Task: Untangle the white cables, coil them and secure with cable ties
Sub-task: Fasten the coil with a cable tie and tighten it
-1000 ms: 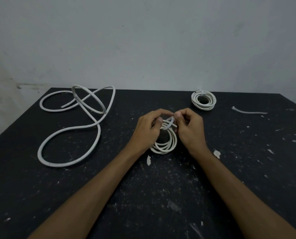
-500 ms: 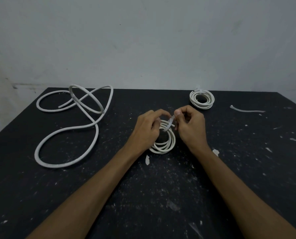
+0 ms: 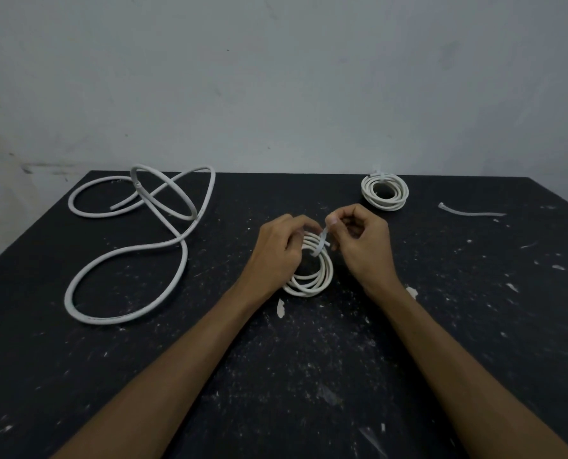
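Observation:
A small coil of white cable (image 3: 312, 276) lies at the middle of the black table (image 3: 309, 359). A white cable tie (image 3: 321, 241) loops round the coil's far side. My left hand (image 3: 277, 248) grips the coil's far-left part, fingers curled over the strands. My right hand (image 3: 362, 241) pinches the tie's free end between thumb and forefinger, just above the coil. A long thick white cable (image 3: 133, 240) sprawls in loose loops at the far left. A second coil (image 3: 385, 192), bound with a tie, rests at the far right.
A loose cable tie (image 3: 471, 212) lies at the far right of the table. White flecks and paint chips (image 3: 280, 308) dot the surface. A pale wall (image 3: 276, 77) rises right behind the table's far edge.
My right hand has drawn the tie's end up and a little to the right, and the tie's loop sits closer round the coil. My left hand keeps its grip on the coil.

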